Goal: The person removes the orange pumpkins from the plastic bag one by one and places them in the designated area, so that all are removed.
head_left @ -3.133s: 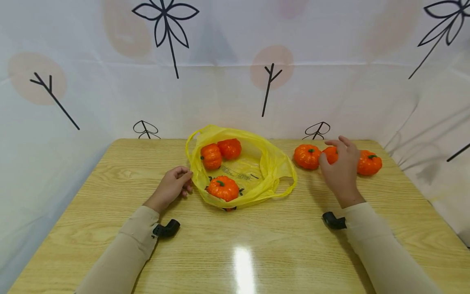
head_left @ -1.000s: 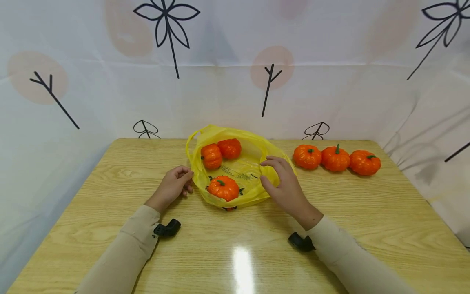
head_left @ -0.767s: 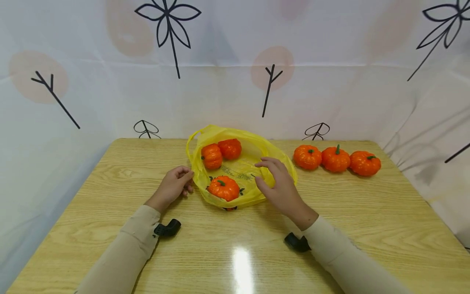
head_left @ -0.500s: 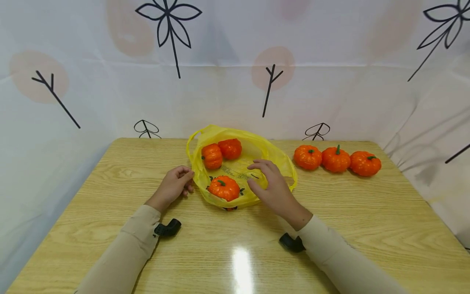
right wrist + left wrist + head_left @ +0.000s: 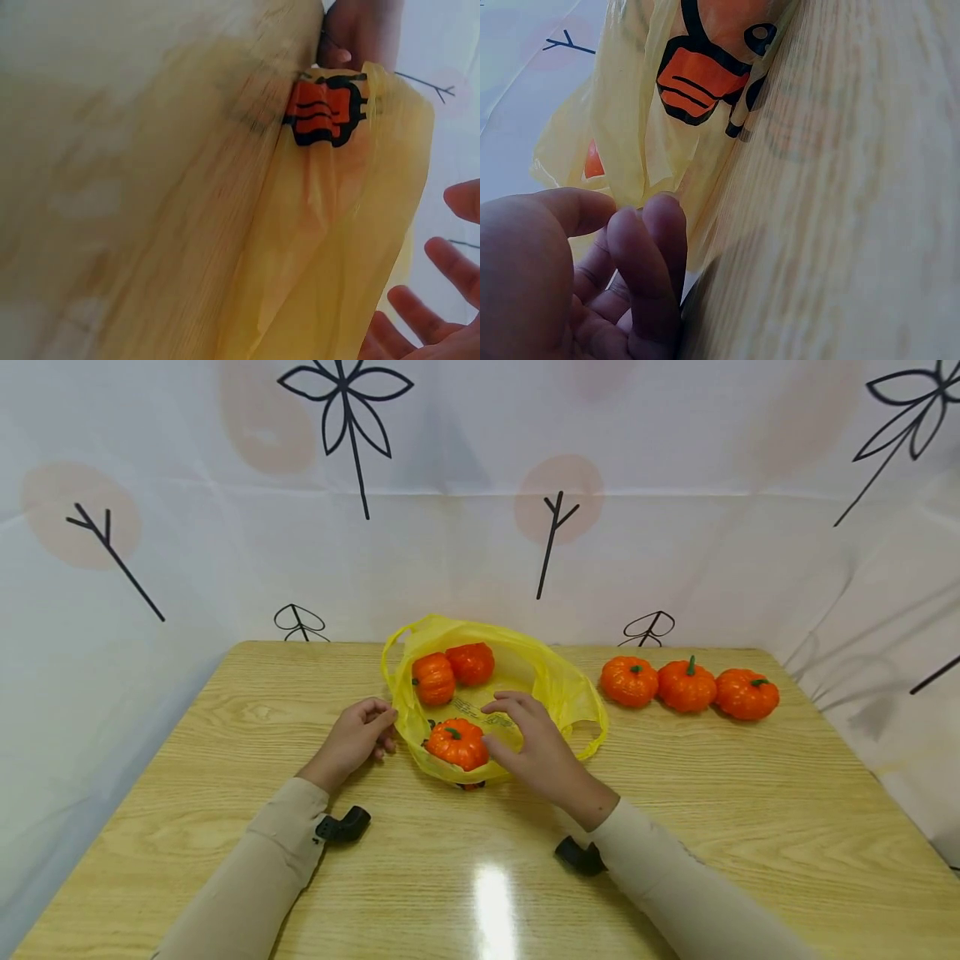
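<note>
White sheeting printed with black twigs and pale discs hangs behind a wooden tabletop (image 5: pixel 675 827). Near the middle of it lies a yellow bag (image 5: pixel 558 693), its mouth spread wide, with three orange pumpkins inside: two at the back (image 5: pixel 432 678) (image 5: pixel 470 662) and a front pumpkin (image 5: pixel 455 742) nearest the person. The right hand (image 5: pixel 534 750) reaches over the bag's near rim, its grip spread with fingers relaxed and apart, the thumb just beside the front pumpkin; whether it touches cannot be told. The left hand (image 5: pixel 351 745) rests on the tabletop at the bag's left edge, fingers curled, its grip seeming to pinch the plastic; the left wrist view shows the fingertips (image 5: pixel 652 247) against the yellow film. Three more pumpkins (image 5: pixel 687 685) stand in a row to the right of the bag.
</note>
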`<state>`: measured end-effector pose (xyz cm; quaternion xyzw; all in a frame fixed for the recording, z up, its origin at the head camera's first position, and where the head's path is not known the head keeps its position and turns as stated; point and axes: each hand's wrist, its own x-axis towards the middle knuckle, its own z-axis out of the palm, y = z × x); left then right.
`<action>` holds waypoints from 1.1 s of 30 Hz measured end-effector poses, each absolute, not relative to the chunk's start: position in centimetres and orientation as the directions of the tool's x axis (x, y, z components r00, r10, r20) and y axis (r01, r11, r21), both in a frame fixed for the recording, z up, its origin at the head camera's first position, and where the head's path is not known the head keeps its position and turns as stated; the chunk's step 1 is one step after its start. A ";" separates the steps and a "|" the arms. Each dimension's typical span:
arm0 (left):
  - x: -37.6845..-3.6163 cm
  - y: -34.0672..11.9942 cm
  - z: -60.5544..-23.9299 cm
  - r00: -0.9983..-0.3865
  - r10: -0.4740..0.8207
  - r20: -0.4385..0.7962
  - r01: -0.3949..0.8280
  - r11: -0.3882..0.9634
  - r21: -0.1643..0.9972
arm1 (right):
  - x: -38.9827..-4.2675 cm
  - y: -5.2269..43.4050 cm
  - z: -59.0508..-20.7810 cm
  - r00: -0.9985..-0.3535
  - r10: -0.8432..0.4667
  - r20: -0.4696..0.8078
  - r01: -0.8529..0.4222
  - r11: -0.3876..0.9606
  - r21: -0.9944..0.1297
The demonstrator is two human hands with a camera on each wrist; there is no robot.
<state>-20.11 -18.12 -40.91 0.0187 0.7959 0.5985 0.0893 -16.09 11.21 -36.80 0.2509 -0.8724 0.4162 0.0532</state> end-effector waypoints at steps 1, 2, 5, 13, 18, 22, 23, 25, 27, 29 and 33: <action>-20.1 -18.1 -40.9 -0.983 0.137 -0.122 -0.080 0.281 0.956 | -16.1 11.1 -36.8 -0.867 -0.400 0.297 -0.483 0.531 -0.696; -20.1 -18.1 -40.9 -0.983 0.137 -0.124 -0.081 0.280 0.957 | -16.2 10.9 -36.9 -0.865 -0.406 0.294 -0.486 0.532 -0.694; -20.1 -18.2 -41.0 -0.982 0.139 -0.127 -0.085 0.279 0.957 | -16.2 10.5 -36.9 -0.861 -0.422 0.282 -0.488 0.536 -0.689; -20.1 -18.3 -41.1 -0.983 0.137 -0.123 -0.079 0.289 0.954 | -15.8 9.4 -36.6 -0.859 -0.455 0.236 -0.477 0.542 -0.691; -20.1 -18.3 -41.0 -0.982 0.139 -0.127 -0.082 0.287 0.954 | -15.8 8.8 -36.7 -0.849 -0.475 0.232 -0.489 0.542 -0.683; -20.1 -18.2 -40.9 -0.982 0.141 -0.129 -0.085 0.284 0.955 | -15.9 8.4 -36.9 -0.852 -0.483 0.201 -0.476 0.558 -0.680; -20.1 -18.2 -40.9 -0.981 0.142 -0.129 -0.084 0.284 0.955 | -15.9 8.4 -37.0 -0.855 -0.483 0.189 -0.468 0.563 -0.681; -20.2 -18.2 -41.0 -0.981 0.144 -0.128 -0.083 0.285 0.955 | -15.9 8.3 -37.1 -0.858 -0.486 0.167 -0.456 0.571 -0.683; -20.2 -18.2 -41.0 -0.981 0.146 -0.127 -0.082 0.282 0.956 | -16.0 8.3 -37.2 -0.859 -0.489 0.147 -0.447 0.579 -0.682; -20.2 -18.2 -41.0 -0.981 0.147 -0.127 -0.082 0.279 0.957 | -16.0 8.3 -37.2 -0.856 -0.498 0.136 -0.448 0.585 -0.676; -20.2 -18.2 -41.0 -0.981 0.147 -0.126 -0.083 0.272 0.959 | -16.0 8.4 -37.4 -0.846 -0.521 0.110 -0.455 0.599 -0.658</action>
